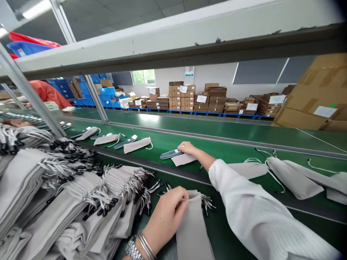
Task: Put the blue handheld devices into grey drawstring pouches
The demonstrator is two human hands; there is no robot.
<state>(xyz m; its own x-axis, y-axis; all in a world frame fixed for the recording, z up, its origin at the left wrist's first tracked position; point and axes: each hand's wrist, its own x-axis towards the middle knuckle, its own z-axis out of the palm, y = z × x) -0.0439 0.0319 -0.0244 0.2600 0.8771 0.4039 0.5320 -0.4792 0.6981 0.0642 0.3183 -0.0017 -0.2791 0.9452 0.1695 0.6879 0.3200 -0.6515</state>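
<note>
**Landmark:** green conveyor belt point(230, 148), seen running across the view.

**Pouch stack:** grey drawstring pouches point(40, 187) were piled at the near edge of the belt, far left, their cords with black ends point(65, 146) splayed toward the belt.

**Co-worker:** a person in an orange-red garment point(46, 93) was seen beyond the belt, far left.

**Blue crates:** stacked point(62, 88) beyond the belt, left of centre.

**Laid-out row:** pale pouches point(106, 139) and a blue-grey insole point(125, 142) were set on the belt, left of the right hand.

**Left hand point(165, 216):** clenched, with the top edge of a grey pouch point(192, 231) pinched between the fingers at the near edge of the belt; bracelets point(146, 246) were worn at the wrist.

**Right hand point(188, 148):** closed on the end of a second blue-grey insole point(170, 154), which was lying on a flat pouch point(183, 160) on the belt. A white ribbed sleeve point(257, 209) was worn on that arm.

**Cartons:** stacked on blue pallets point(181, 97) beyond the belt.

**Loose pouches:** laid on the belt, right of the sleeve point(295, 177), with white cords trailing.

**Large carton:** propped beyond the belt, far right point(314, 97).
</note>
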